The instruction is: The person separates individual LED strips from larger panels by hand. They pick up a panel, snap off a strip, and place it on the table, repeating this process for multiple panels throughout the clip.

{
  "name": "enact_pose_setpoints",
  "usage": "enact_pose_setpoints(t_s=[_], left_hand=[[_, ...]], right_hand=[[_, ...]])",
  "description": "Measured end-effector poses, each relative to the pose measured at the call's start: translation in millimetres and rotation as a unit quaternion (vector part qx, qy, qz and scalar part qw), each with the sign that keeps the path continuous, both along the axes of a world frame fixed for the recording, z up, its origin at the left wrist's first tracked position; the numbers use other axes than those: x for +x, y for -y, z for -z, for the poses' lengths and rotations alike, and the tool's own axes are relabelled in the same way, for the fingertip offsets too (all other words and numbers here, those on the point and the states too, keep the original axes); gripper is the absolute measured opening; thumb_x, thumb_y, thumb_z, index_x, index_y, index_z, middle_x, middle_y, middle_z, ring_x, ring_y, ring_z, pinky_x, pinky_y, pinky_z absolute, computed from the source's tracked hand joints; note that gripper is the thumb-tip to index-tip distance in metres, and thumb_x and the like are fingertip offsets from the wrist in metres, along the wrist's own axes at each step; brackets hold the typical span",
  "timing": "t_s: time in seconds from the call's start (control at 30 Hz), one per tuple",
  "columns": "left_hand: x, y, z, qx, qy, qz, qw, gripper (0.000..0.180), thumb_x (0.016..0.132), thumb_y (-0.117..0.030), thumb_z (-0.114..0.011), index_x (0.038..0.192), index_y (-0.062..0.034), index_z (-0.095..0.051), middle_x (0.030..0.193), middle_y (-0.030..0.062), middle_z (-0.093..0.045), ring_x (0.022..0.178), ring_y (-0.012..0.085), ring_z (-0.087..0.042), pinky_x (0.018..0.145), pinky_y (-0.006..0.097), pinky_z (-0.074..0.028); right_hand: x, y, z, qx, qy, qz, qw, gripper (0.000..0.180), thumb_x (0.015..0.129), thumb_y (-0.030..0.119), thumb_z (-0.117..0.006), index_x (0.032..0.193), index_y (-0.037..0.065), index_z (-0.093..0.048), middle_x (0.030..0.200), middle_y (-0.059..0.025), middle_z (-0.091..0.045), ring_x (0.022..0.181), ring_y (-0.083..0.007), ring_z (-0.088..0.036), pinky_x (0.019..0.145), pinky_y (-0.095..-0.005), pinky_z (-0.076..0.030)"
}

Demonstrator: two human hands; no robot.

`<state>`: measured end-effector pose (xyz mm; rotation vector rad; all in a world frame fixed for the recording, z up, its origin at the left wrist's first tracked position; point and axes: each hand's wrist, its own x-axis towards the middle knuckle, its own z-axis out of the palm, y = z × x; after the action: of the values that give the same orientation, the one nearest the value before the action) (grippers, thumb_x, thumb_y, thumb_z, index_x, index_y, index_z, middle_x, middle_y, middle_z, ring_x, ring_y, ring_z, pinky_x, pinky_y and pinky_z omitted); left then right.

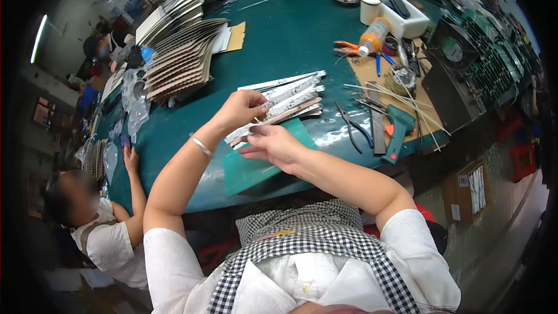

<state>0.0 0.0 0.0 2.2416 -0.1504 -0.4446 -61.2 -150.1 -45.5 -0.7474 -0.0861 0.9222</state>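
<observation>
A bundle of long white strips (288,94) dotted with small shiny bits lies fanned on the green table in front of me. My left hand (239,110) is over the near left end of the bundle, fingers bent into a pinch. Just below it, my right hand (273,146) has thumb and forefinger closed at the same end, the other fingers loosely curled. What either pinch holds is too small to make out. Beneath the hands and strips is a green translucent sheet (247,177). Dark-handled pliers (354,127) lie right of the strips.
A green glue gun (400,131), thin sticks (415,104) and an orange bottle (375,36) crowd the cardboard on the right. Stacked cards (180,61) stand at left. A person (110,238) sits at my left, one hand on the table edge. Boards (494,46) pile up far right.
</observation>
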Motion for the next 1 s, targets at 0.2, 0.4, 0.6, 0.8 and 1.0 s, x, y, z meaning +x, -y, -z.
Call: enact_pose_setpoints(t_s=[0.2,0.4,0.6,0.8,1.0], left_hand=[[40,-19,52,0.092,0.136,-0.045,0.985,0.028,0.079,-0.023,-0.073,0.101,-0.0047,-0.071,0.098,0.0121,-0.07,0.087,0.0276,-0.065,0.083,0.038,-0.05],[61,-48,96,0.211,0.238,0.096,0.943,0.098,0.055,-0.052,-0.083,0.136,-0.0121,-0.046,0.15,0.0225,-0.026,0.139,0.0423,-0.016,0.112,0.051,-0.018],[76,-56,88,0.271,0.142,0.163,0.938,0.137,0.042,-0.063,-0.084,0.15,-0.0111,-0.018,0.15,0.0239,-0.02,0.141,0.0425,-0.011,0.113,0.054,-0.012],[45,-44,66,0.324,0.181,0.141,0.918,0.129,0.043,-0.056,-0.087,0.146,-0.008,-0.027,0.135,0.0205,-0.041,0.128,0.0392,-0.034,0.099,0.052,-0.035],[53,-43,62,0.315,0.094,0.036,0.944,0.114,0.052,-0.044,-0.087,0.143,-0.0024,-0.031,0.129,0.0219,-0.048,0.12,0.0381,-0.046,0.098,0.044,-0.042]], right_hand=[[3,-2,12,-0.053,-0.052,0.103,0.992,0.043,0.09,0.004,-0.055,0.131,-0.003,-0.042,0.123,-0.0145,-0.05,0.119,-0.0257,-0.048,0.105,-0.0397,-0.038],[28,2,22,-0.095,-0.063,0.147,0.983,0.071,0.087,0.002,-0.058,0.144,-0.007,-0.016,0.136,-0.0246,-0.037,0.125,-0.0321,-0.042,0.108,-0.0422,-0.033],[48,-10,6,-0.151,-0.045,0.151,0.976,0.062,0.087,0.003,-0.055,0.142,-0.002,-0.026,0.135,-0.0248,-0.034,0.126,-0.0358,-0.039,0.107,-0.0433,-0.034],[85,-17,18,-0.146,-0.048,0.216,0.964,0.064,0.08,-0.003,-0.057,0.138,0.004,-0.032,0.122,-0.0173,-0.05,0.118,-0.0269,-0.046,0.105,-0.0457,-0.029],[109,-18,8,-0.151,-0.012,0.235,0.96,0.057,0.077,-0.004,-0.057,0.13,0.001,-0.037,0.112,-0.0149,-0.054,0.109,-0.0262,-0.053,0.102,-0.0443,-0.033]])
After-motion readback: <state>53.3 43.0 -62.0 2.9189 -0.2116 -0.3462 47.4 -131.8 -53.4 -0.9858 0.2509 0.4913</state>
